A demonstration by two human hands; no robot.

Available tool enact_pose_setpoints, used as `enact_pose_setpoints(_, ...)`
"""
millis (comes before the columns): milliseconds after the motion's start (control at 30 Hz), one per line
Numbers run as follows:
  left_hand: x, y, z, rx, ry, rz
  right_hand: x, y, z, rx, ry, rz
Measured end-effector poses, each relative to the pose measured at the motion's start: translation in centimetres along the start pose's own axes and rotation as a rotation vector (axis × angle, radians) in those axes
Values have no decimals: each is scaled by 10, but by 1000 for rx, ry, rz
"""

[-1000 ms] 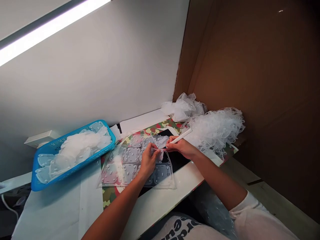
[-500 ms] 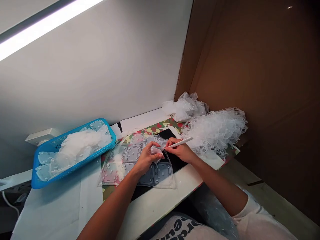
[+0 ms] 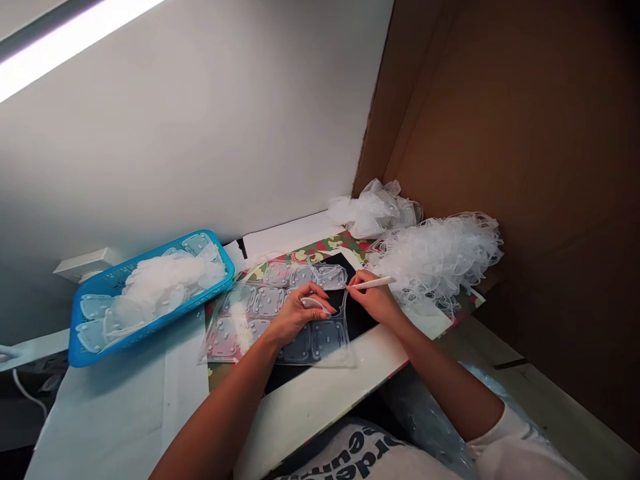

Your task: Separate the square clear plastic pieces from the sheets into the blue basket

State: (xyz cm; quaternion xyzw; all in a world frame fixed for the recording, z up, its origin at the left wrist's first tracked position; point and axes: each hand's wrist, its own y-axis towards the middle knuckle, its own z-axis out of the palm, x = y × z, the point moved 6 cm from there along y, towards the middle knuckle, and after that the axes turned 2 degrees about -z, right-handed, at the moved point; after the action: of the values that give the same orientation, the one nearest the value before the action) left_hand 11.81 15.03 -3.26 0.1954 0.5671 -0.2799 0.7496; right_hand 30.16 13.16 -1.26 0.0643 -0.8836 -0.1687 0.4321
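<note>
My left hand is closed on a small translucent piece, pinched between thumb and fingers above the sheet. A clear moulded sheet lies beneath, with rows of rounded square pads dotted with small bumps. In my right hand is a slim white pen-like tool; its tip is too small to make out. The fingers of that hand are by the sheet's upper right corner, beside a loosened pad. Black backing shows through the gap between my hands.
A blue basket of translucent pieces stands at the left. At the back right are a heap of loose pieces and a larger pile of thin clear trimmings. A cardboard wall rises on the right.
My right hand has moved right, away from my left hand, with the tool still in it. The piece in my left hand is turned more edge-on. The view has shifted slightly.
</note>
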Motion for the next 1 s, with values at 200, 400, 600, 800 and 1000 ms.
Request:
enact_pose_setpoints(200,1,-1,3,-4,1,-64,9,-7,-16,-2,80,31)
enact_pose_setpoints(400,-6,-2,7,-61,90,-6,26,-17,-12,89,491,142)
enact_pose_setpoints(600,-26,-3,13,-198,309,138,53,-28,-3,163,440,88)
enact_pose_setpoints(800,-30,-57,-6,-258,1296,217,-7,-7,-129,-425,-60,147)
enact_pose_setpoints(1000,3,-104,-19,-206,1705,227,-7,-2,-172,-730,-547,-31)
